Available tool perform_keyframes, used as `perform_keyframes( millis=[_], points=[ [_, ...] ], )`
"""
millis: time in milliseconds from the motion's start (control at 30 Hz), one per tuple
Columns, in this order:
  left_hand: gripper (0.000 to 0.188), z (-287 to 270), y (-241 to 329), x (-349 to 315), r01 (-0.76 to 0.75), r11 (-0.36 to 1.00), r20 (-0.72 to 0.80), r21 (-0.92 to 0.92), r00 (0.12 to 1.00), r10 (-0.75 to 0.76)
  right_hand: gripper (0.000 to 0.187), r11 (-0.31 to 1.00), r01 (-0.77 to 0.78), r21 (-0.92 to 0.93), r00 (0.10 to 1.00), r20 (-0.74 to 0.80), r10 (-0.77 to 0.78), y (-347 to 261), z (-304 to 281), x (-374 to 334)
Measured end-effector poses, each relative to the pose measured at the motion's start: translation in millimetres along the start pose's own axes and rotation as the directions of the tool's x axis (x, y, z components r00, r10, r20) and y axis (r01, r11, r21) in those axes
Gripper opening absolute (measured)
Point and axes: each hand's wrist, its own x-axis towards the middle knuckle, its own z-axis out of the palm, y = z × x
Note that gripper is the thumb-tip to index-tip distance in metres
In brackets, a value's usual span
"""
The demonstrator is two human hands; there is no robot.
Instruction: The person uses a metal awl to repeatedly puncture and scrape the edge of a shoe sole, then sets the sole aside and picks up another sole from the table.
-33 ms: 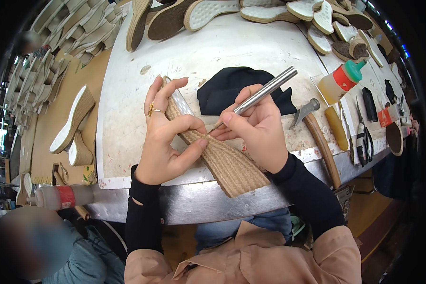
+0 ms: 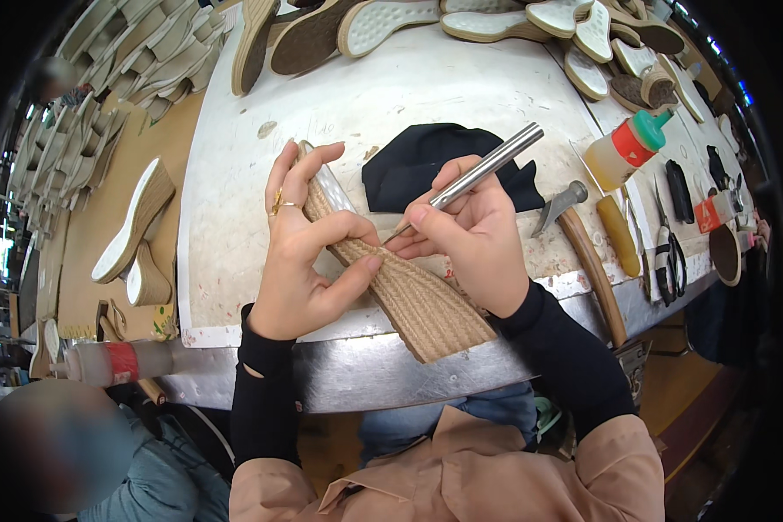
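Note:
My left hand is closed around a woven-rope wedge shoe sole, which lies slantwise over the table's near edge. Its thumb and forefinger pinch at the sole's edge, and a ring shows on one finger. In my right hand is a silver pen-shaped tool, held like a pen. The tool's thin pointed tip meets the sole beside my left fingertips; the exact contact is too small to tell. Behind my hands lies a black cloth.
To the right lie a hammer, a yellow-handled tool, scissors and a green-capped bottle. More wedge soles line the far side; two stand left. A person sits at lower left beside a clear bottle.
The silver tool's upper end has shifted very slightly to the left. My left hand and the sole look unmoved.

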Motion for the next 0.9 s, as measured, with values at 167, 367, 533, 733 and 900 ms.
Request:
perform_keyframes(
  millis=[167, 367, 533, 733, 900],
  points=[
    [0.017, 2.9, 3.0, 3.2, 0.025, 0.999, -0.04, -0.026, 0.999, -0.026, 0.029, 0.997, -0.05, 0.065, 0.998, -0.038, 0.052, 1.3, -1.6, 3.9],
    [0.014, 1.8, 0.6, 4.3, 0.029, 0.999, -0.006, -0.014, 1.0, -0.029, 0.03, 0.988, -0.098, 0.118, 0.994, -0.039, 0.103, 6.9, -4.3, 7.0],
    [0.013, -0.9, 1.7, 5.0, 0.04, 0.999, 0.014, -0.003, 0.999, -0.04, 0.03, 0.966, -0.179, 0.188, 0.982, -0.023, 0.186, 8.8, -6.4, 8.3],
    [0.012, -1.4, 2.5, 5.4, 0.05, 0.999, 0.036, 0.004, 0.998, -0.05, 0.027, 0.955, -0.223, 0.196, 0.973, -0.016, 0.231, 9.2, -8.1, 8.2],
    [0.013, -2.8, 2.3, 5.2, 0.05, 0.999, 0.041, -0.005, 0.998, -0.05, 0.028, 0.98, -0.146, 0.139, 0.989, 0.009, 0.146, 9.1, -7.3, 9.1]
  ],
)
